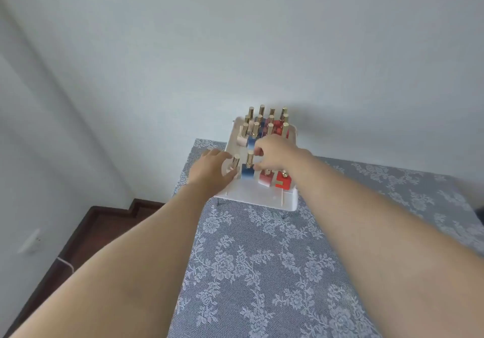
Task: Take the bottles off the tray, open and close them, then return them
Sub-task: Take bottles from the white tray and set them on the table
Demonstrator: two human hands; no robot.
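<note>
Forearms nearest the lens, both stretched out over a lace-covered worktop [262, 272] toward a white tray [262, 193] against the far wall. Left hand [212, 170] at the tray's left edge, fingers curled round a pale bottle [235, 166] with a gold cap; appears to be gripping it, though the bottle's body mostly hidden by the palm. Right hand [275, 154] over the tray's middle, thumb and forefinger pinched at the gold cap of a blue bottle [248, 172] in the front row. Blurred, so cannot tell whether lifting or only touching.

Beside the blue one, still in the front row: a pink bottle [265, 179] and a red bottle [283, 181], upright, caps on. Behind, more rows of bottles [264, 125] in pale, blue and red, packed close, gold caps all apparently in place.

No bottle standing on the worktop outside the tray. All visible bottles on the tray or just at its edge, each capped. Judged from that: either very early, with the first two only now being taken up, or mid-cycle with two being set back; not decidable from this view. In either case little sign of finished work to point at, and the opening, closing and returning of most bottles seemingly left to do.
</note>
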